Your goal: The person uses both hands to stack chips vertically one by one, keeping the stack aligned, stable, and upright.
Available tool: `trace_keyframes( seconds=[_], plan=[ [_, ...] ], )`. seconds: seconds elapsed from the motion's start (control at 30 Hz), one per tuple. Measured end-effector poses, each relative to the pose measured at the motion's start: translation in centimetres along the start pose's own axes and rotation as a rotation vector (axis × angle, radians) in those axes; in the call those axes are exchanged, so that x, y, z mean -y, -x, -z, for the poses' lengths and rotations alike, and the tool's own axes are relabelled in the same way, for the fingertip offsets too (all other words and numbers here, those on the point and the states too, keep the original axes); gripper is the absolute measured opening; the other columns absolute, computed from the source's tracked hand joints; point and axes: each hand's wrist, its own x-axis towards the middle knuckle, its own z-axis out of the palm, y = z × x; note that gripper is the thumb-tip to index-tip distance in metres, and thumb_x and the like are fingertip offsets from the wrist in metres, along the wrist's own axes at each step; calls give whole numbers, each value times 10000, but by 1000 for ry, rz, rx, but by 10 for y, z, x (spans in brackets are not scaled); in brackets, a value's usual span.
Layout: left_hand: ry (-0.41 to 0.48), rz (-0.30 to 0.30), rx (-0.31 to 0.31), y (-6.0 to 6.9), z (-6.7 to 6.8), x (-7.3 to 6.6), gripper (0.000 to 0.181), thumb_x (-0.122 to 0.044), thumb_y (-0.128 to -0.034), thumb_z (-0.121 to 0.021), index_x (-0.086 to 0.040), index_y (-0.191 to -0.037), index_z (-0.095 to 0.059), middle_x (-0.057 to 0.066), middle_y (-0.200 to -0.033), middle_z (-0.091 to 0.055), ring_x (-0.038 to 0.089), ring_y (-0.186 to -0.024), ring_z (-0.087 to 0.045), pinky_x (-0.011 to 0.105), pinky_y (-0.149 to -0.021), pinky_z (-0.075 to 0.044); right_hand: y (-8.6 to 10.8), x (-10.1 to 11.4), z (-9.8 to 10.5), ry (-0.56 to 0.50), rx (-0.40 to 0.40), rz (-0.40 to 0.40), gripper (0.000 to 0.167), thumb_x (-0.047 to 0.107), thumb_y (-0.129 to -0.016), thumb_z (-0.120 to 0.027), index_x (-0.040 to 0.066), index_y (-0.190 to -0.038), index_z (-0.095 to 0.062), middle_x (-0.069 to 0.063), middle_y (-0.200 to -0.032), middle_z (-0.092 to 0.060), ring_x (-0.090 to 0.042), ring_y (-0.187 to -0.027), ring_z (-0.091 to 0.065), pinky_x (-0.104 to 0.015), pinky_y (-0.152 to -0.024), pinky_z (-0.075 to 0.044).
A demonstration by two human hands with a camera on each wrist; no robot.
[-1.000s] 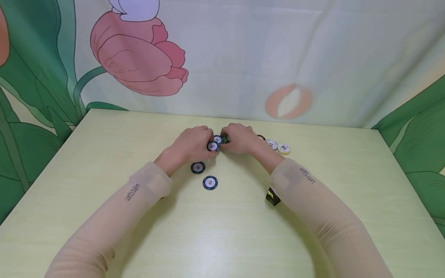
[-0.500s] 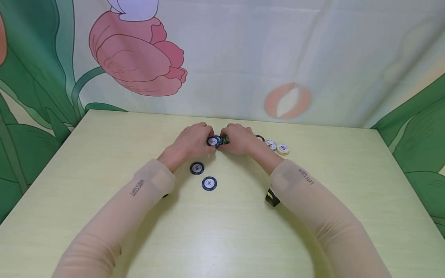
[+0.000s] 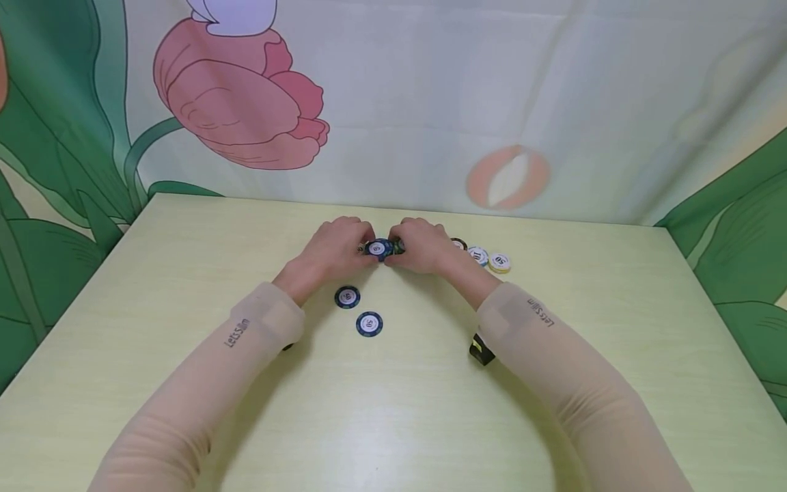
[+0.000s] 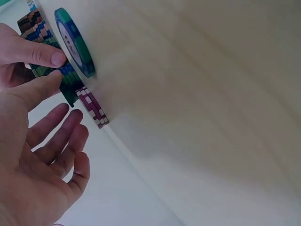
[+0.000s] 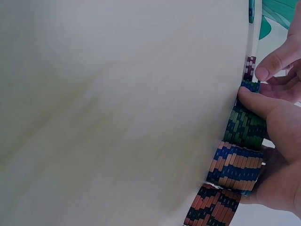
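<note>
Between the two hands stands a stack of blue poker chips (image 3: 378, 249), its top chip lying face up. My right hand (image 3: 419, 246) holds that stack from the right, thumb on its near side and fingers behind. From the left, my left hand (image 3: 341, 246) reaches to the same stack, the thumb tip at its edge and the other fingers loosely spread behind. Two loose blue chips lie nearer me, one chip (image 3: 347, 297) on the left and one chip (image 3: 369, 324) to its right. A low purple-and-white stack (image 4: 92, 107) stands beside the blue one.
A row of chip stacks runs rightward: green (image 5: 244, 128), blue-and-orange (image 5: 235, 167), black-and-orange (image 5: 214, 207), then white-faced chips (image 3: 477, 256) and yellow-edged chips (image 3: 500, 263). A black object (image 3: 481, 350) lies partly under the right sleeve. A printed curtain hangs behind the table.
The blue chip in my left hand has moved up and right onto the blue stack, and the fingers have loosened from it. My right hand has stayed by the stack.
</note>
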Motion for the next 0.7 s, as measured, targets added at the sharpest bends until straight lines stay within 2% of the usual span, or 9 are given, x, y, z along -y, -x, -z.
trace_keyframes(
  seconds=[0.7],
  plan=[
    [5, -15, 0, -8, -6, -1, 327, -216, -945, -771, -12, -1192, -705, 111, -1109, -704, 255, -971, -583, 392, -891, -502, 0, 0, -1, -6, 0, -12, 372, 382, -946, -749, 113, -1200, -709, -47, -1104, -649, -222, -998, -578, -541, -909, -458]
  ],
)
